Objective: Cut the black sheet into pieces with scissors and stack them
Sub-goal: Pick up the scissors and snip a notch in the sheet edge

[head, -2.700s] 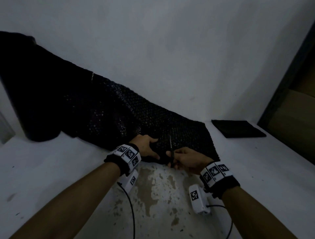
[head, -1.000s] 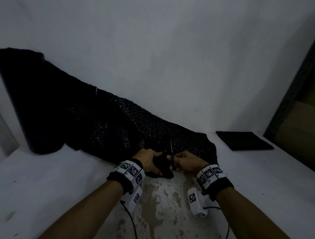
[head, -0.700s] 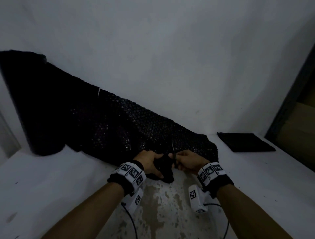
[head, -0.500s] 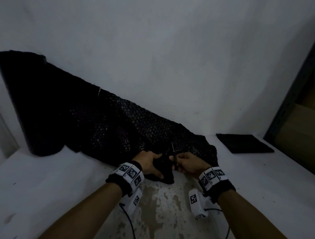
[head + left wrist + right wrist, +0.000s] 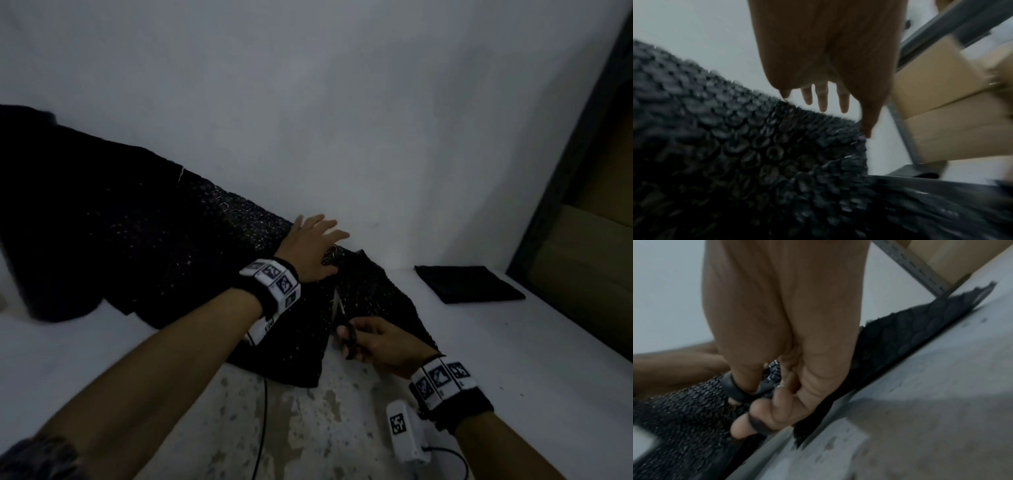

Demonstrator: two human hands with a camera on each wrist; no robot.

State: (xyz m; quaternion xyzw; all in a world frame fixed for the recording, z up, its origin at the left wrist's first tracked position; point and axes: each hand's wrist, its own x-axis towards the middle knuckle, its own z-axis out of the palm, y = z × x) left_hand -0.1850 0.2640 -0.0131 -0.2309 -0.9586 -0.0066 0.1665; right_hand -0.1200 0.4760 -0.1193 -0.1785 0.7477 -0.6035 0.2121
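Note:
A long black bubble-textured sheet (image 5: 144, 253) unrolls from the left and lies against the white wall, its near end on the table. My left hand (image 5: 313, 245) is over its top edge with the fingers (image 5: 823, 100) spread straight, holding nothing. My right hand (image 5: 373, 339) grips black-handled scissors (image 5: 344, 325) with thumb and fingers through the loops (image 5: 740, 392). The blades point up into a slit in the sheet. A stack of cut black pieces (image 5: 467, 283) lies at the back right.
The white table (image 5: 513, 359) has a worn, stained patch (image 5: 308, 428) at the front. A dark shelf frame (image 5: 561, 192) with cardboard boxes (image 5: 589, 260) stands on the right. A white wall runs behind the sheet. Cables trail from both wrists.
My left hand let go of the sheet's near edge and moved up and away to its top edge, fingers now spread. The right hand keeps the scissors in the cut, slightly lower.

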